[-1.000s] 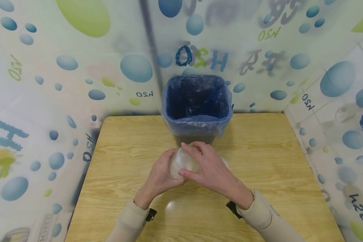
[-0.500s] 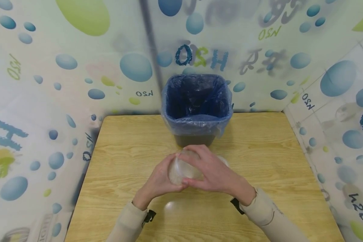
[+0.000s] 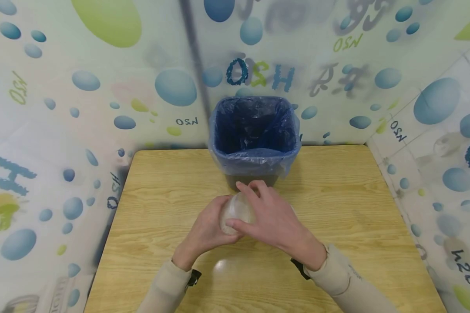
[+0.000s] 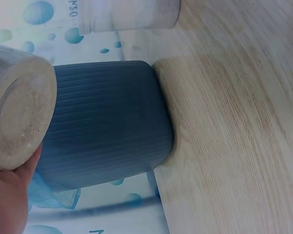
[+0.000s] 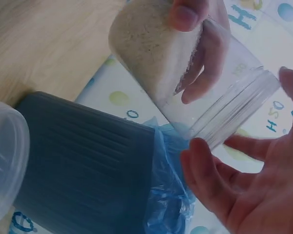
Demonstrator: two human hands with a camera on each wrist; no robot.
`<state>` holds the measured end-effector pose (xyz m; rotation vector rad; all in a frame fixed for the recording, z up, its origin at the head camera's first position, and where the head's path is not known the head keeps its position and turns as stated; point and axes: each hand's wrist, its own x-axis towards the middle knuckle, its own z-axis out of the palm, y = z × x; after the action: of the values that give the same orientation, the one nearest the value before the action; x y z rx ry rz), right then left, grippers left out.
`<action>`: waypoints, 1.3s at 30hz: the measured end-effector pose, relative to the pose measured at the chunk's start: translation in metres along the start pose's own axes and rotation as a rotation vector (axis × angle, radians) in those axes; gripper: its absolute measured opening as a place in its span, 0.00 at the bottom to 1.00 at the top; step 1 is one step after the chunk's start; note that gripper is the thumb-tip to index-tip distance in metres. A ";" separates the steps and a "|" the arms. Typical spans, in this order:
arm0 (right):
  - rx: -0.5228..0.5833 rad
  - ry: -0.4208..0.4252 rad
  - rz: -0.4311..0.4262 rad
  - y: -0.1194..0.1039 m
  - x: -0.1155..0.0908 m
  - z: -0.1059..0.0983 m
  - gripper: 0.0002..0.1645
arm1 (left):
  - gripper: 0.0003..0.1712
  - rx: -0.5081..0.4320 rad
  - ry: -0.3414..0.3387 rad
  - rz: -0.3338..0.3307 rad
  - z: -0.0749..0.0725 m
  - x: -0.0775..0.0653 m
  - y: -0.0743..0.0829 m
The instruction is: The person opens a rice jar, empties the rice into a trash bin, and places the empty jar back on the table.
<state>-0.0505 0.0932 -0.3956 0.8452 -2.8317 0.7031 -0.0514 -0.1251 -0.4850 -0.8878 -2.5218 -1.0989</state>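
Note:
A clear jar point(image 5: 151, 53) partly filled with pale, rice-like grains is tilted above the table. My left hand point(image 3: 207, 221) grips the jar's body, its fingers wrapped around the side. In the left wrist view, the jar's round base point(image 4: 24, 119) faces the camera. My right hand point(image 3: 272, 217) is around the clear screw lid point(image 5: 237, 107); its bent fingers and thumb hold the lid's edge, with a gap left at the palm. Part of the lid is hidden by the right hand in the head view.
Just beyond the hands stands a dark grey bin point(image 4: 107, 122) lined with a blue bag point(image 3: 254, 163). A second clear container point(image 5: 7, 161) stands near the bin, mostly hidden behind the right hand in the head view. A patterned wall borders the wooden table point(image 3: 337, 195).
My right hand has turned back and forth around the lid, its fingertips now farther forward than half a second ago. The left hand keeps its grip on the jar almost in place.

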 end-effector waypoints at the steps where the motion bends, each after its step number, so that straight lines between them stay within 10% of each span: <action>1: -0.013 0.005 0.001 -0.001 0.001 0.000 0.48 | 0.55 0.013 0.002 0.009 0.000 0.000 0.000; 12: -0.058 0.035 -0.136 0.003 0.003 0.001 0.33 | 0.55 0.048 -0.002 0.057 0.000 0.000 -0.001; 31: 0.184 -0.057 -0.515 0.029 0.004 -0.001 0.38 | 0.53 -0.245 -0.115 -0.075 0.001 -0.007 0.003; 39: 0.195 -0.044 -0.287 0.020 0.000 -0.002 0.56 | 0.57 -0.079 -0.058 -0.055 0.003 -0.006 0.002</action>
<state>-0.0610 0.1093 -0.4015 1.2783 -2.6272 0.9355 -0.0452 -0.1246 -0.4886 -0.8880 -2.5804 -1.2141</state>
